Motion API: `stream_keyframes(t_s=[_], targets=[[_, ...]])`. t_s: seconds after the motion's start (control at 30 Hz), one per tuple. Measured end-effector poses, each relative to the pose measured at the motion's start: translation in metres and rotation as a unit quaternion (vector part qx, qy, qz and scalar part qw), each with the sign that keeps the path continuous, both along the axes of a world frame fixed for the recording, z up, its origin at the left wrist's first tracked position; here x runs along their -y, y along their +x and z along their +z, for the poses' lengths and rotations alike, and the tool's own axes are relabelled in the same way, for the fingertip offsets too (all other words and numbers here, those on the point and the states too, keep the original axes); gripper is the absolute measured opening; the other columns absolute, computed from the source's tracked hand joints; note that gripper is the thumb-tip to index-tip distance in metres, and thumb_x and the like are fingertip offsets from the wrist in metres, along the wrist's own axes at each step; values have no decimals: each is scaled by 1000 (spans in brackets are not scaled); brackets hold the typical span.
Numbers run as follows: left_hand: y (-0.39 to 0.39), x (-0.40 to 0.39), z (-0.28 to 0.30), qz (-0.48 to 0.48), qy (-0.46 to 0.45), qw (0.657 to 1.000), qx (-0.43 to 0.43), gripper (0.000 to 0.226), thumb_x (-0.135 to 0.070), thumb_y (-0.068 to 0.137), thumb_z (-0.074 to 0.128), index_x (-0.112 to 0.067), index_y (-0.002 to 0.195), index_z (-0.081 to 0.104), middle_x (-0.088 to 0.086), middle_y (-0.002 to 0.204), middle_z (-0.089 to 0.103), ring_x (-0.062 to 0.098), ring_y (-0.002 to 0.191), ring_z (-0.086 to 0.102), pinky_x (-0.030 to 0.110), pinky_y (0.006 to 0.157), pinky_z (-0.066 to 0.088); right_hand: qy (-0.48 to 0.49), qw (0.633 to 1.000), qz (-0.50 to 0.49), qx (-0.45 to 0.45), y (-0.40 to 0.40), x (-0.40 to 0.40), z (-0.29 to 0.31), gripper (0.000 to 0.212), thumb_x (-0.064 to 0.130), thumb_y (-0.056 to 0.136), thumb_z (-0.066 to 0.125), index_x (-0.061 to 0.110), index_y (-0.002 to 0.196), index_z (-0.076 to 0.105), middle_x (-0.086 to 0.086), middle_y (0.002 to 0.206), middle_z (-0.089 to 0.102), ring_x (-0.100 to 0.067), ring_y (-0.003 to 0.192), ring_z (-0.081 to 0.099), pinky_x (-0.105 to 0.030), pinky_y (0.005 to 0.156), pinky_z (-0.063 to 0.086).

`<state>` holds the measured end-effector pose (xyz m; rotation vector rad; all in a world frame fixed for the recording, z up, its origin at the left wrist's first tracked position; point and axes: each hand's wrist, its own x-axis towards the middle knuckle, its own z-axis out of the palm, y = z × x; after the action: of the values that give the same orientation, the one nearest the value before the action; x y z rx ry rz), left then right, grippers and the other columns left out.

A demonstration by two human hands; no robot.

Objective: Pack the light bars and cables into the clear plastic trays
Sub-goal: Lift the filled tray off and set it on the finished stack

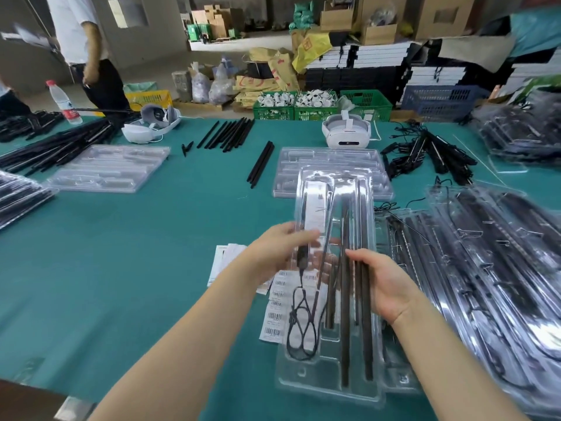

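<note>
From the head camera, both hands are holding a clear plastic tray (334, 299) lifted over the green table (151, 268), the left hand (282, 253) gripping its left edge and the right hand (382, 284) grasping its right side, light bars (364, 314) and a coiled cable (300, 323) lying inside.

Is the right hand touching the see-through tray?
Touching. The head view shows the right hand gripping the tray's right side, thumb on top.

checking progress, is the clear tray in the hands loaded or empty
Loaded: the clear tray, held by both hands, has light bars lying in its long slots and a coiled cable in its left pocket.
</note>
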<state>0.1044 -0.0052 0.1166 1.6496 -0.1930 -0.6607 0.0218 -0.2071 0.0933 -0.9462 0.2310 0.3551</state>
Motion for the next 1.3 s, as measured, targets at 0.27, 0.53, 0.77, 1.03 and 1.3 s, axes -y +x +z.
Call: stream_keyframes(t_s=[0.27,0.53,0.77,1.03,1.3], targets=[[-39,12,-29,93,-86,992,-5,22,-11,92,71,-2,111,67,11,98,77,24,87,76,37,68,62,-40,998,-13,-42,-2,-2,-7,40,21,91,59,-6,118,69,-27,118,66,-37,104,65,-55,98,52],[-40,10,-30,128,-120,981,-77,18,0,90,69,4,107,65,13,84,75,21,71,72,30,63,58,-87,995,1,-39,-1,-2,-8,28,19,90,64,-4,102,76,-19,90,71,-29,74,70,-42,67,61],[-33,10,-31,145,-120,977,-96,13,6,89,67,2,101,64,12,81,74,20,69,73,27,63,58,-107,993,-10,-39,2,-7,-7,43,16,87,69,-11,120,64,-21,96,71,-30,77,70,-42,67,60],[-30,4,-20,233,-80,968,-40,24,4,87,70,0,109,61,21,99,74,25,76,75,36,67,62,-417,891,-173,59,-4,-16,-2,52,36,84,78,31,130,54,8,117,61,-4,100,60,-25,80,48],[-52,23,37,167,-33,974,148,22,-38,98,59,-19,103,69,-1,88,73,13,81,71,45,84,61,-300,941,-64,143,-5,-36,33,47,83,72,53,54,107,66,17,118,69,4,109,63,-26,89,47]])
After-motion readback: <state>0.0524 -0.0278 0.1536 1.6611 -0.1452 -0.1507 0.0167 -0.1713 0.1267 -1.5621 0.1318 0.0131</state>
